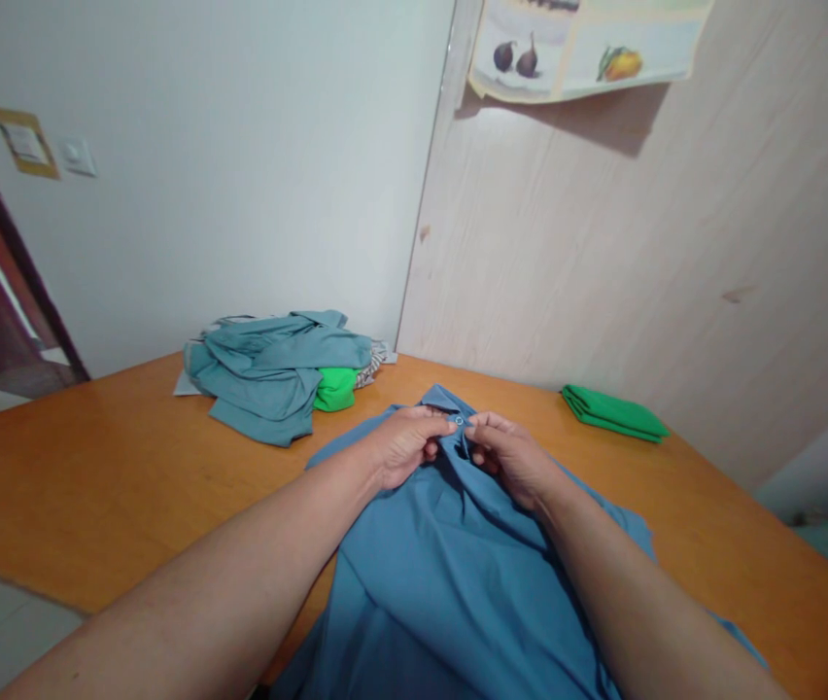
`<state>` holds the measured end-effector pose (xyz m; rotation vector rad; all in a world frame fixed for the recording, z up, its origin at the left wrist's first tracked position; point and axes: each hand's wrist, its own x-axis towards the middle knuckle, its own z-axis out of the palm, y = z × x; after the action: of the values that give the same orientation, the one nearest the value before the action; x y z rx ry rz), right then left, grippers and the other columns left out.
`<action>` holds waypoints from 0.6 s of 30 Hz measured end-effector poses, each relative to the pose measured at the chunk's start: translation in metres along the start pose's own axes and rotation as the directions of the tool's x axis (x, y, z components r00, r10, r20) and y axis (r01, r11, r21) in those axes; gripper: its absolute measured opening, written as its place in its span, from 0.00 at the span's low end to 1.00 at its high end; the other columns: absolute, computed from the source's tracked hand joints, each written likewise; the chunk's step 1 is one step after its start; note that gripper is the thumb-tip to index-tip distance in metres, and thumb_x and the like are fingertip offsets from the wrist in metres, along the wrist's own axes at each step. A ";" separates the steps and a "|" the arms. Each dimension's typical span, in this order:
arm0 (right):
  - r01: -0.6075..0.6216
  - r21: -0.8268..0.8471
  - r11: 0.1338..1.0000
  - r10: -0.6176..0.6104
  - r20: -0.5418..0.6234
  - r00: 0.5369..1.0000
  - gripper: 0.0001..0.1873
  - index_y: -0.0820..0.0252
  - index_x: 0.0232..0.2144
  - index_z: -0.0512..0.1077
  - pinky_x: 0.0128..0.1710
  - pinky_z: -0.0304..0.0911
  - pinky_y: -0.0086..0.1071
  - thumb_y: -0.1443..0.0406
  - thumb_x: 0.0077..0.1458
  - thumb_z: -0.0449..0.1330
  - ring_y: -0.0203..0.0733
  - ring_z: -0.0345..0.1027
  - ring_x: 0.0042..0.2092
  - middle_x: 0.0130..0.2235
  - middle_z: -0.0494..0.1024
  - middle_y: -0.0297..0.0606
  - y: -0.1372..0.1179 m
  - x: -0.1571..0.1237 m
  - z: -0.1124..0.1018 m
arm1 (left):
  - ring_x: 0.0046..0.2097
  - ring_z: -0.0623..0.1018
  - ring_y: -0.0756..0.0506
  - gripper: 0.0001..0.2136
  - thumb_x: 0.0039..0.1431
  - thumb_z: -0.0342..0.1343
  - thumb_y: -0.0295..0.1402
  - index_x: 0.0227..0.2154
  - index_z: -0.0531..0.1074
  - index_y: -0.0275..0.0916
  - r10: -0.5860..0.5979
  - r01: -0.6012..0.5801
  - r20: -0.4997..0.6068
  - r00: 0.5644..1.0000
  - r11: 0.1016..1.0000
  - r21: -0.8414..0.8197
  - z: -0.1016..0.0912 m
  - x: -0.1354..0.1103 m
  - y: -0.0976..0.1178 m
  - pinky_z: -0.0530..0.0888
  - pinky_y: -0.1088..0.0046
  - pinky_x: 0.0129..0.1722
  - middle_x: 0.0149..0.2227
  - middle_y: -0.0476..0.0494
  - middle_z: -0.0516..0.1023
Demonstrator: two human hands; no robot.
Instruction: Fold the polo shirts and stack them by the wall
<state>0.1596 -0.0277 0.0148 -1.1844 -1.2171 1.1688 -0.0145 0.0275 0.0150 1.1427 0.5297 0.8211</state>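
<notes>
Blue shirt spreads at six o'clock; from afar, I see left hand and right hand pinching it near the collar (folded green cloth at three o'clock).

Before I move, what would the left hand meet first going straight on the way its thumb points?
Probably the small round button on the blue shirt, then the right hand; exact depth is unclear.

Shirt: is showing plain blue
Button: is showing whitish
Crumpled garment near far corner: is showing grey-teal
Bundle: is showing vivid green
Cloth scrap: is showing dark-and-pale stripes
Folded cloth by right edge: is showing green
Surface: is showing orange-brown
</notes>
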 end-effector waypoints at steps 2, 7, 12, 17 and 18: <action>-0.010 0.012 1.000 0.010 0.007 1.000 0.11 0.57 0.31 0.70 0.20 0.40 0.28 0.58 0.50 0.65 0.30 0.51 0.20 0.19 0.68 0.26 0.000 0.000 -0.001 | 0.24 0.64 0.55 0.11 0.42 0.68 0.33 0.27 0.73 0.34 -0.007 0.008 0.027 1.000 1.000 -0.030 0.000 0.000 0.000 0.56 0.76 0.24 0.25 0.51 0.71; -0.016 0.031 0.999 0.015 0.030 0.999 0.10 0.58 0.31 0.70 0.20 0.40 0.28 0.59 0.51 0.65 0.30 0.50 0.19 0.19 0.68 0.26 -0.002 -0.001 0.000 | 0.24 0.64 0.54 0.09 0.44 0.65 0.33 0.27 0.73 0.34 -0.024 0.028 0.047 0.999 0.997 -0.072 0.001 0.001 -0.002 0.57 0.76 0.24 0.24 0.51 0.69; -0.030 0.008 1.000 0.030 0.042 0.999 0.10 0.58 0.30 0.70 0.20 0.40 0.28 0.59 0.51 0.65 0.30 0.50 0.19 0.18 0.68 0.27 -0.003 -0.002 0.002 | 0.22 0.62 0.54 0.07 0.44 0.62 0.32 0.23 0.70 0.36 0.011 -0.011 0.000 1.000 1.000 -0.008 0.004 0.000 -0.001 0.55 0.76 0.23 0.20 0.53 0.66; 0.015 -0.061 0.998 -0.014 0.016 1.000 0.12 0.58 0.29 0.71 0.21 0.43 0.28 0.56 0.51 0.65 0.30 0.53 0.21 0.21 0.67 0.27 -0.007 -0.003 0.006 | 0.24 0.63 0.54 0.06 0.45 0.60 0.33 0.25 0.71 0.35 0.099 -0.079 -0.072 0.992 0.968 0.239 0.003 -0.003 -0.001 0.56 0.76 0.24 0.23 0.52 0.69; 0.028 -0.086 0.996 -0.028 0.000 1.000 0.13 0.59 0.28 0.71 0.22 0.45 0.28 0.56 0.50 0.66 0.30 0.54 0.22 0.22 0.67 0.27 -0.008 -0.003 0.007 | 0.24 0.64 0.53 0.06 0.45 0.60 0.33 0.25 0.71 0.35 0.125 -0.088 -0.102 0.987 0.948 0.306 0.003 -0.004 0.000 0.57 0.76 0.24 0.23 0.52 0.69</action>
<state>0.1529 -0.0308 0.0223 -1.2275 -1.2908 1.1040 -0.0144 0.0222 0.0159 1.4180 0.7158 0.9282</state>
